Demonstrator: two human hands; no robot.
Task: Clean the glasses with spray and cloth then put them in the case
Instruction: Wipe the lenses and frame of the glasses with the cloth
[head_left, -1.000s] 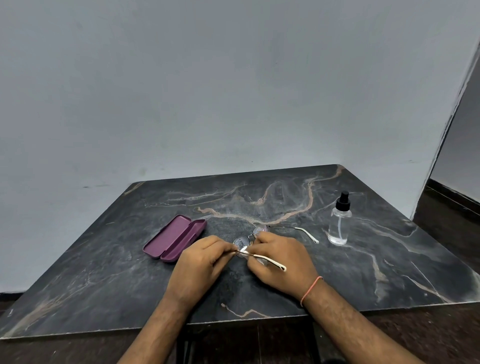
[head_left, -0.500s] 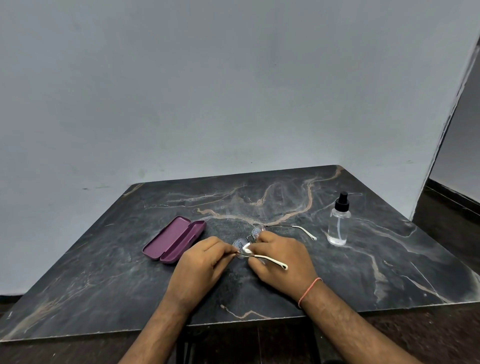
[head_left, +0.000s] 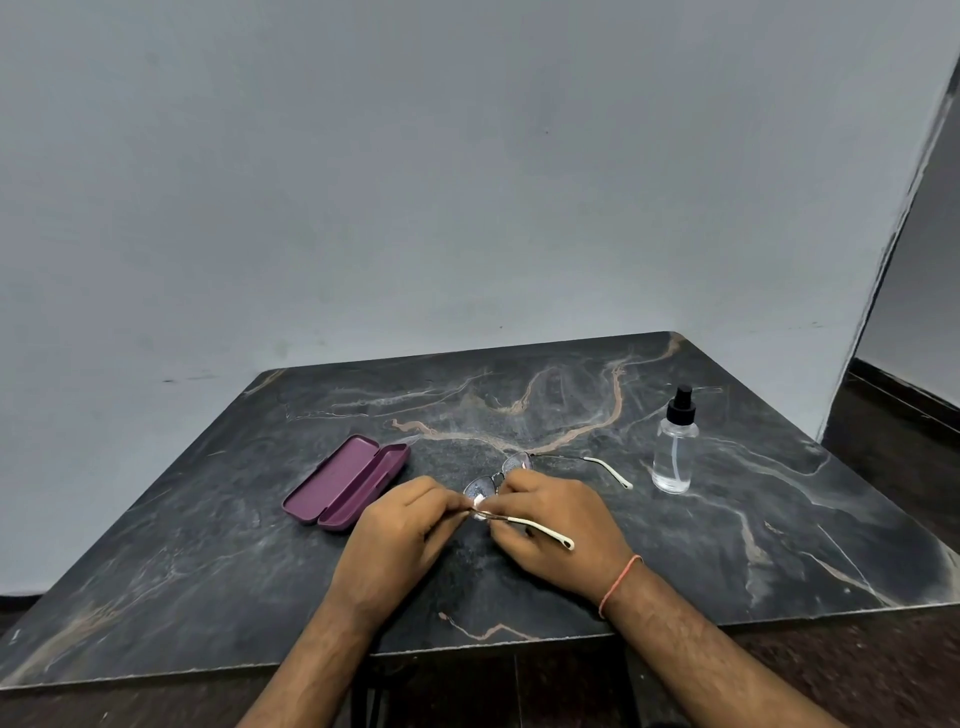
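Thin-framed glasses (head_left: 501, 475) with white temple tips are held low over the dark marble table (head_left: 519, 519), temples spread. My left hand (head_left: 400, 540) pinches the near lens edge at the hinge. My right hand (head_left: 556, 525) grips the frame from the other side, and one white-tipped temple lies across its back. A small white bit shows between my fingertips; whether it is a cloth is unclear. The purple case (head_left: 345, 483) lies open to the left of my hands. A clear spray bottle (head_left: 675, 449) with a black pump stands upright to the right.
The table's near edge runs just below my wrists, with dark floor (head_left: 883, 675) under and to the right of it. A plain grey wall (head_left: 467, 182) rises behind the table.
Both hands have stayed together on the glasses, with only slight finger shifts at the near lens. The case and bottle have not moved.
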